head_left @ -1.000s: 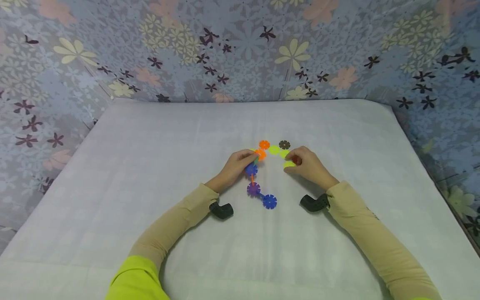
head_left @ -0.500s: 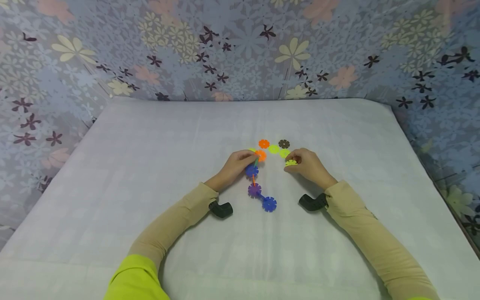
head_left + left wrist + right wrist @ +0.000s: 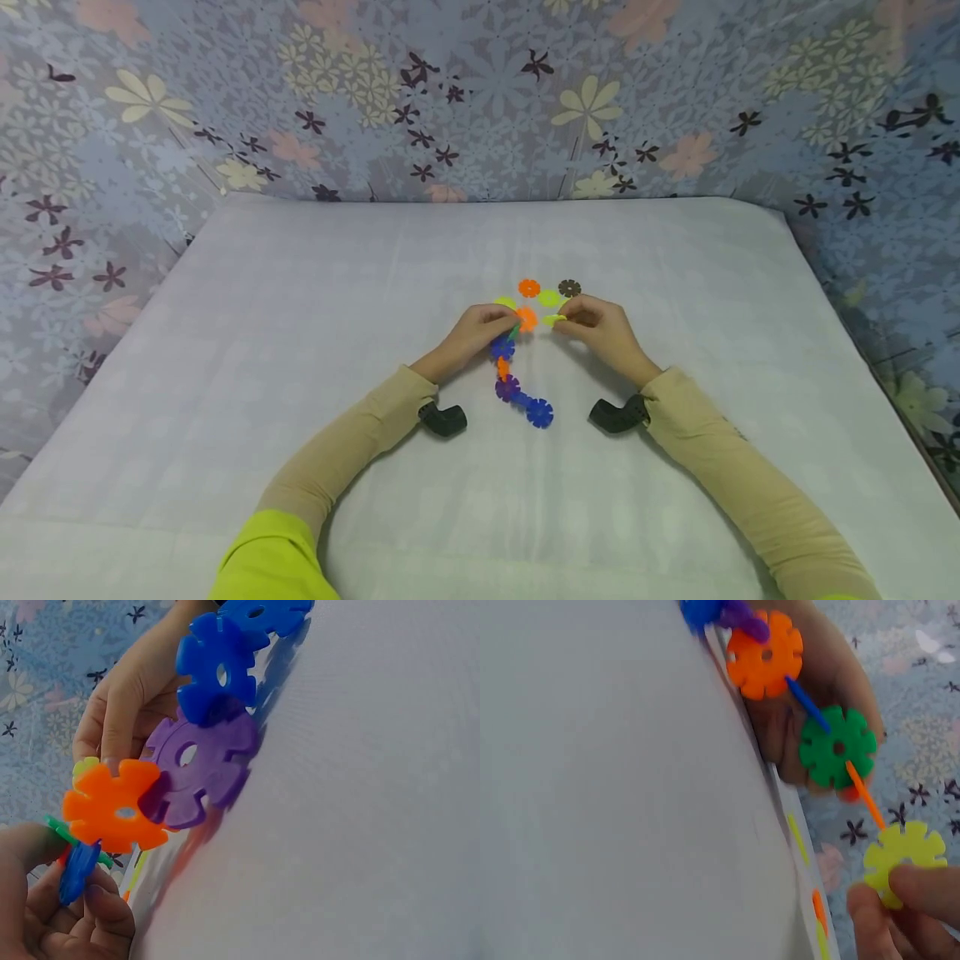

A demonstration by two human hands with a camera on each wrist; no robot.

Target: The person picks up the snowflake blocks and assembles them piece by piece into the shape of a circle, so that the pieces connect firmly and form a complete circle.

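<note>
My left hand [image 3: 480,329] grips a chain of notched plastic discs by its green disc [image 3: 838,746]. From there the chain runs toward me through a blue disc [image 3: 79,871], an orange disc [image 3: 112,806], a purple disc [image 3: 214,761] and more blue discs [image 3: 199,667]. On the green disc's other side sits another orange disc [image 3: 866,796], seen edge-on in the right wrist view. Between thumb and finger, my right hand [image 3: 607,329] pinches a yellow disc [image 3: 904,847]. Its edge meets that orange disc; whether their slots engage, I cannot tell.
Beyond the hands, loose discs lie on the white-covered table [image 3: 337,267]: an orange one [image 3: 528,288], a dark brown one [image 3: 570,287] and yellow ones [image 3: 550,297]. A black angled piece [image 3: 444,422] sticks out at each wrist. Flowered cloth [image 3: 480,100] hangs behind the table.
My right hand has picked up the yellow disc and moved left with it to the chain's orange end. The left hand stays nearly in place, while the chain has shifted and turned slightly.
</note>
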